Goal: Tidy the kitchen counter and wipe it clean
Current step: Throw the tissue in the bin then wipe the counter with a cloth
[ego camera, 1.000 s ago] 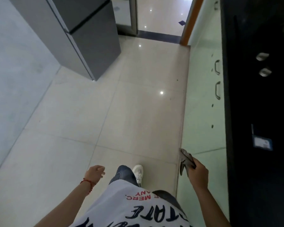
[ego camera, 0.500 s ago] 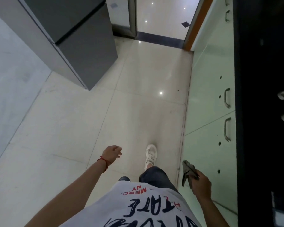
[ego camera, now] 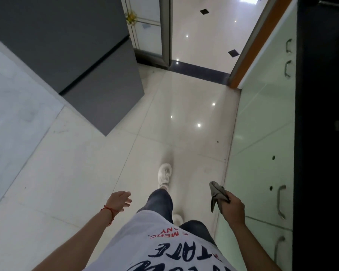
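Observation:
My right hand (ego camera: 232,209) is closed around a crumpled grey cloth (ego camera: 216,194), which sticks out above my fist beside the pale green cabinet fronts (ego camera: 262,133). The black kitchen counter (ego camera: 321,114) runs down the right edge as a dark strip; I make out nothing on it. My left hand (ego camera: 119,200), with a red string at the wrist, hangs over the floor with loose fingers and holds nothing.
A dark grey fridge (ego camera: 76,55) stands at the upper left against a pale wall. An open doorway (ego camera: 209,36) with a dark threshold lies ahead. Glossy beige floor tiles (ego camera: 184,114) run between fridge and cabinets. My white shoe (ego camera: 164,175) is stepping forward.
I have walked forward along the cabinets towards the doorway, which is now closer. My left hand has swung forward. The cloth stays in my right hand.

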